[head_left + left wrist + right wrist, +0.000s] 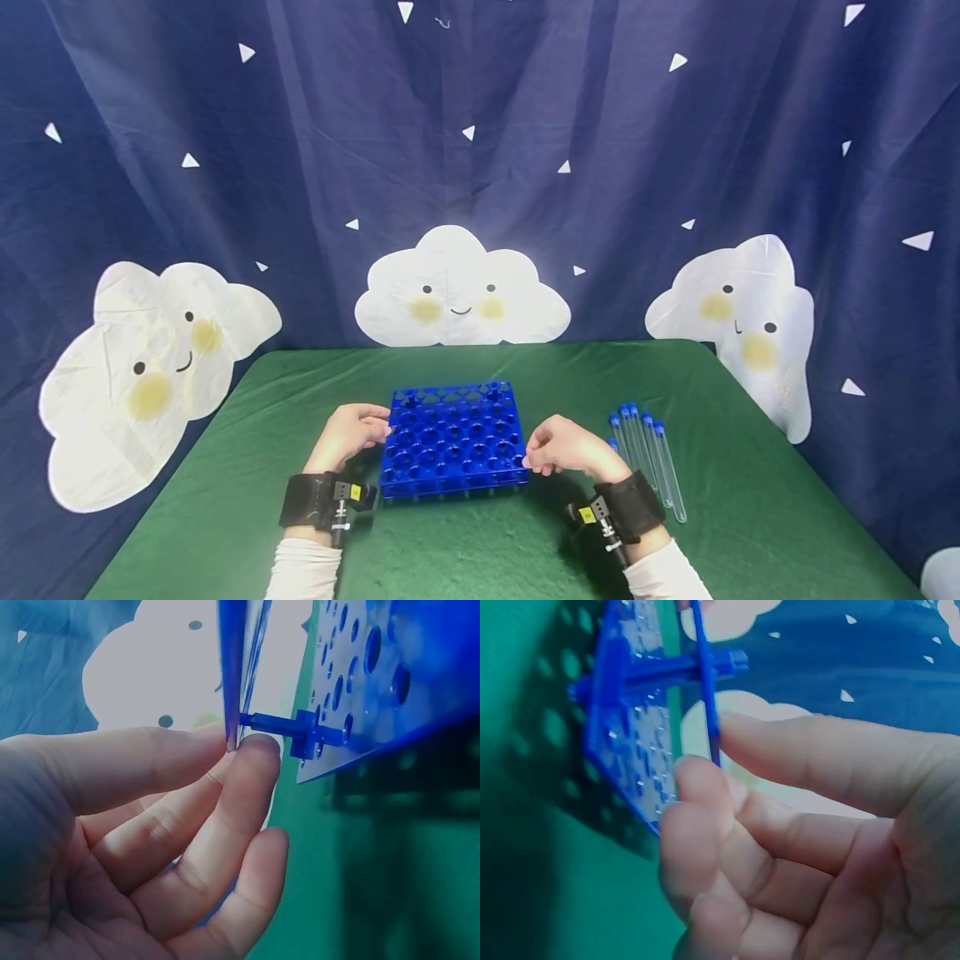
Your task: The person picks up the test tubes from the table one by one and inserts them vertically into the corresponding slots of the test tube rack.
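Note:
A blue tube rack point(457, 482) with rows of round holes is in the middle of the head view, between both hands. My left hand point(351, 435) pinches its left side; in the left wrist view, thumb and fingers grip the edge of the upper plate point(232, 667). At the front right corner, my right hand point(567, 446) holds the same plate between thumb and fingers, its other fingers curled below. Beneath lies the perforated lower plate point(641, 765), joined by a post point(656, 670). Whether the rack rests on the table cannot be told.
Several clear test tubes point(663, 471) with blue caps lie on the green-covered table point(465, 558), to the right of the rack and just beyond my right wrist. A dark blue curtain point(525, 192) with white clouds hangs behind the table's far edge.

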Tool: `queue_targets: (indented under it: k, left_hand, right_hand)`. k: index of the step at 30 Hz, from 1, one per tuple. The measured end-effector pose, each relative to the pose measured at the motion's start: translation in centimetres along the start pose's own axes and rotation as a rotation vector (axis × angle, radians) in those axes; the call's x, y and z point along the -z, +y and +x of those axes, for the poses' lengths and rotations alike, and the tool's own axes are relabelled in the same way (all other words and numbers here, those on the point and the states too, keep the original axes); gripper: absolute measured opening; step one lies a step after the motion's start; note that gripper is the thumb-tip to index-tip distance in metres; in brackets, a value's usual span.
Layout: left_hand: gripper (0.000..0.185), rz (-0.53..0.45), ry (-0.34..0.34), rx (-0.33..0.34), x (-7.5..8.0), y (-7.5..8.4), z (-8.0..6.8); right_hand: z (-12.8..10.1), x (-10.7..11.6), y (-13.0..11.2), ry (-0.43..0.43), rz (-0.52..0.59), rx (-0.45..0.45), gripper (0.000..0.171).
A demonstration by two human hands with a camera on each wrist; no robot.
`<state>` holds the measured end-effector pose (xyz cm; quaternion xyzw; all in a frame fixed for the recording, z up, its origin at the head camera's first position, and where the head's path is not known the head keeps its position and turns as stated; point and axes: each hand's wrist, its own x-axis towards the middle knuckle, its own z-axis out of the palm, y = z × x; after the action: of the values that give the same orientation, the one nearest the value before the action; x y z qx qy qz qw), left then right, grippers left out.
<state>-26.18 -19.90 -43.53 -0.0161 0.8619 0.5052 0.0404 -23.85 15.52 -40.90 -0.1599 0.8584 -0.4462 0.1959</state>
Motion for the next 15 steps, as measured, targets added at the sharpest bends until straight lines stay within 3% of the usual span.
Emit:
queue_targets:
  k: [15]
  left_hand:
    - [0.034,-0.121,0.001,-0.024,-5.0,1.6,0.9]
  right_hand:
    - [-2.8,4.7,1.3,-0.038,-0.103,0.008,0.019]
